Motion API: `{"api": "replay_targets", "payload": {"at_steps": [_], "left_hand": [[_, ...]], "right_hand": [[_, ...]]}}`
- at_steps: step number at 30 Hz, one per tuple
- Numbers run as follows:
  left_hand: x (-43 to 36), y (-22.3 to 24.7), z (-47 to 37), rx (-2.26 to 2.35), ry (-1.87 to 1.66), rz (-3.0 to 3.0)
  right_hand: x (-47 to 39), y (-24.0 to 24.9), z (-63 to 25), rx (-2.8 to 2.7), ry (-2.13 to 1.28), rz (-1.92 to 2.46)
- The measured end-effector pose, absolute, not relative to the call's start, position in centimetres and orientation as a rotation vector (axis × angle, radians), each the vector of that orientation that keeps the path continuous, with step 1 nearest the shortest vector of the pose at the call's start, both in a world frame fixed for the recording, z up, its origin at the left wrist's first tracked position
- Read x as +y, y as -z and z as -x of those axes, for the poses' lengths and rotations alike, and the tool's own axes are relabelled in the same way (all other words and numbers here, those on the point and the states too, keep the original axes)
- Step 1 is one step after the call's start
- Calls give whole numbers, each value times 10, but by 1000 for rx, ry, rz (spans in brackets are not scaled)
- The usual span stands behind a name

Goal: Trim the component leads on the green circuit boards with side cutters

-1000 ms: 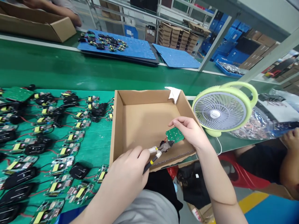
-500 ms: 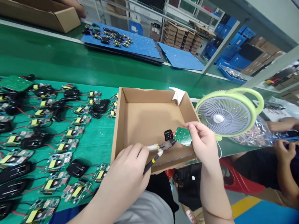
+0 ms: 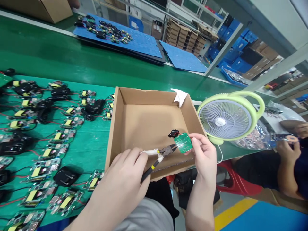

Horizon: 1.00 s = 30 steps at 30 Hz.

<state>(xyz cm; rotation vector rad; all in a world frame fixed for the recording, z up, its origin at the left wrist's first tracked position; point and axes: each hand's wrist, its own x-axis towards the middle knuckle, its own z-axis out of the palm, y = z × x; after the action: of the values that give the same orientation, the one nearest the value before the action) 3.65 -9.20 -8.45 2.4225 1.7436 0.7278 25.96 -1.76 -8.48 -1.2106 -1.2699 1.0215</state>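
Observation:
My left hand (image 3: 127, 166) is wrapped around a pair of diagonal cutters (image 3: 166, 150) with white and black-yellow handles. Their jaws are slightly parted beside the left edge of a small green circuit board (image 3: 184, 143); whether they touch it I cannot tell. Between thumb and fingers, my right hand (image 3: 204, 150) pinches the board by its right edge, solder side up. A black plug piece (image 3: 173, 133) hangs by a red wire at the board's upper left. All this is above the open cardboard box (image 3: 151, 122).
Many circuit boards wired to black plugs (image 3: 66, 175) cover the green mat on the left. A light-green fan (image 3: 220, 122) stands right of the box. Blue sheets (image 3: 144, 43), one carrying more boards, lie across the bench. At right, another person's hand (image 3: 288, 149) holds a roll.
The cutters' jaws have parted slightly and sit a little away from the board. The board has turned in my right hand. The whole view has shifted, so things appear further left.

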Motion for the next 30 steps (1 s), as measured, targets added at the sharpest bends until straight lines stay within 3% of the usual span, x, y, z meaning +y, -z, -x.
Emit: {"api": "replay_targets", "payload": {"at_steps": [30], "left_hand": [[-87, 80, -36, 1677, -631, -2476]], "right_hand": [[-26, 82, -254, -1335, -962, 1174]]}}
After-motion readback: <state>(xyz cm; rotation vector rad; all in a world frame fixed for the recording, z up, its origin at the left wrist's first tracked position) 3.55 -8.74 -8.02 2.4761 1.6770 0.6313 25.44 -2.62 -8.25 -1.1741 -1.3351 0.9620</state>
